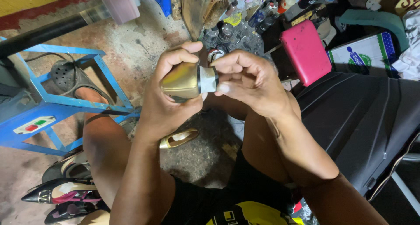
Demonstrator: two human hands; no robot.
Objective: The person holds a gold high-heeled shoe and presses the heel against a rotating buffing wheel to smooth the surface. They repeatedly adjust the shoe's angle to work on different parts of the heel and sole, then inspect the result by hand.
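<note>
The left hand (pixel 168 100) wraps around a gold shoe heel (pixel 181 81), its pale tip (pixel 208 80) pinched by the fingers of the right hand (pixel 247 83). Below the left hand, a gold shoe (pixel 179 139) lies on the floor (pixel 131 45); right of the right hand sits a pink stool (pixel 305 52).

Gold, w/ grey-white tip: glossy shoe heel block (pixel 186 80) in hands. Pink: flat padded cushion (pixel 305 51) right of hands. Blue: metal frame stool (pixel 65 107) left.

Gold shoe heel (pixel 181 80), white-tipped, held sideways between both hands.

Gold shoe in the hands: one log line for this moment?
left hand: grips gold shoe | right hand: pinches its pale heel tip | second gold shoe: on floor
</note>
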